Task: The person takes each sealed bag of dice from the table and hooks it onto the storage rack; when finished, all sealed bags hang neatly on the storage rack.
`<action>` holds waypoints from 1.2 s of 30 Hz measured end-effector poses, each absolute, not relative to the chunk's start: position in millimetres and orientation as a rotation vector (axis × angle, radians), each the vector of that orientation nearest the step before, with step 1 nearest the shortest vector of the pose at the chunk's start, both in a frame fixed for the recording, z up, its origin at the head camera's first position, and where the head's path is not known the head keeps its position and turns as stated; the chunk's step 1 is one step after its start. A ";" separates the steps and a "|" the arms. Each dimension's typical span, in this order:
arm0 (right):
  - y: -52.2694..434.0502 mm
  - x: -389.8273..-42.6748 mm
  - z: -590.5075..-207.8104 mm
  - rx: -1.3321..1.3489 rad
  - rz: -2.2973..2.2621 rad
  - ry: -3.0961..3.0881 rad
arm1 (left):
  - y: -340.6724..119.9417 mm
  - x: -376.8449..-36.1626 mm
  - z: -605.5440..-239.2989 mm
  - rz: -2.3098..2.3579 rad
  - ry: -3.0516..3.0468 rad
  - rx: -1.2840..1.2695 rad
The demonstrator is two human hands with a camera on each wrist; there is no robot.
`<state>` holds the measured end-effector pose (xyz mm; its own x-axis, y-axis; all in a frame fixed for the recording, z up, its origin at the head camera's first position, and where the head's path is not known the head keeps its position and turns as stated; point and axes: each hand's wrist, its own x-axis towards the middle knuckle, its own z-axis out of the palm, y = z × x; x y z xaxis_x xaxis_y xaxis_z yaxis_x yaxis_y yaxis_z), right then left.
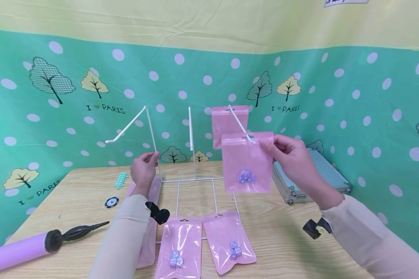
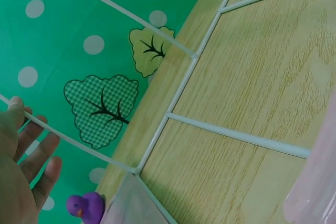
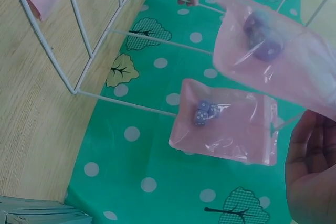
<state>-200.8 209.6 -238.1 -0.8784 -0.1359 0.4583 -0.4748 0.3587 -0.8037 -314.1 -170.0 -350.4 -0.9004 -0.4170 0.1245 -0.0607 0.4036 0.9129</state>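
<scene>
A white wire display rack (image 1: 174,181) stands on the table, with hooks reaching forward from its upright rods. Around its left upright, the thumb and fingers of my left hand (image 1: 144,170) pinch the rod. My right hand (image 1: 293,157) pinches the upper right edge of a pink zip pouch (image 1: 248,162) holding purple dice. The hook's tip shows at that pouch's hang hole. Farther back on the same hook hangs another pink pouch (image 3: 231,140), also with dice inside. Two more dice pouches, a middle one (image 1: 179,240) and a right one (image 1: 223,232), lie at the rack's front.
Another pink pouch (image 1: 148,236) lies under my left forearm. At left are a purple hand pump (image 1: 17,252), a poker chip (image 1: 111,202) and a green checkered piece (image 1: 120,180). A purple rubber duck (image 2: 89,207) sits by the rack. A blue case (image 1: 310,174) lies at right.
</scene>
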 end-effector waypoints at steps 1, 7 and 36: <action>209.2 -203.4 -238.5 0.549 1.531 -2.313 | -170.0 -314.3 -350.6 -1.496 -2.332 0.411; 207.3 -215.6 -239.9 0.567 1.572 -2.350 | -169.8 -314.8 -351.5 -1.488 -2.332 0.415; 197.0 -253.8 -237.7 0.490 1.544 -2.343 | -168.8 -311.9 -350.8 -1.516 -2.315 0.416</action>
